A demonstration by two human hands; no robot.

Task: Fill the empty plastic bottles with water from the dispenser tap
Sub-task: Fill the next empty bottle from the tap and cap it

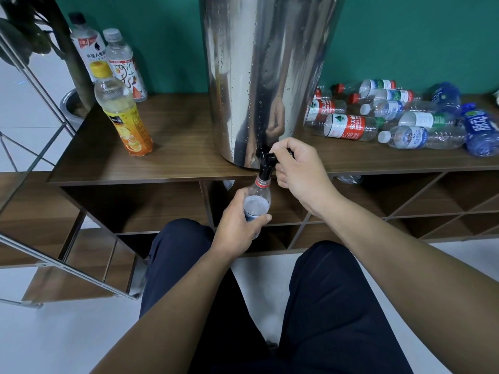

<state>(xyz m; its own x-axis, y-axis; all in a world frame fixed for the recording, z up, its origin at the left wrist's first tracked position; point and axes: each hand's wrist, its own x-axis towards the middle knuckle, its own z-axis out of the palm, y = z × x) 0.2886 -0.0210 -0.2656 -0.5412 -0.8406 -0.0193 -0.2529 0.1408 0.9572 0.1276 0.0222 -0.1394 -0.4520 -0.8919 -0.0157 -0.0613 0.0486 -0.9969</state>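
Now, starting at the upper left of the frame, three capped bottles are standing on the wooden shelf top (172,147): a black-capped bottle (86,47) at the back, a white-capped bottle (124,66) just beside it, and a yellow-capped bottle (122,112) with an orange label nearer to you.

Moving toward the centre, the steel dispenser (264,76) is rising out of the top of the frame, its wall beaded with droplets, and its black tap (266,164) is jutting from the base over the shelf's front edge.

Just below the tap, you are gripping the clear bottle (256,201) with your left hand (237,225), fingers and thumb curling round its lower body. You are holding it upright with its red-ringed neck right under the spout, and water is showing inside, bubbly at the surface near the shoulder.

Just to the right of that, your right hand (299,171) is closing round the tap's black lever, fingers curled over it, with the lever's end poking out past your knuckles.

Further right, at mid-height, a pile of empty bottles (391,117) is lying on its side on the shelf top, some with red and white labels, some green, and blue bottles (480,130) are lying at the far right edge.

Along the bottom of the frame, your dark trousers (324,306) are showing above the pale floor (67,333).
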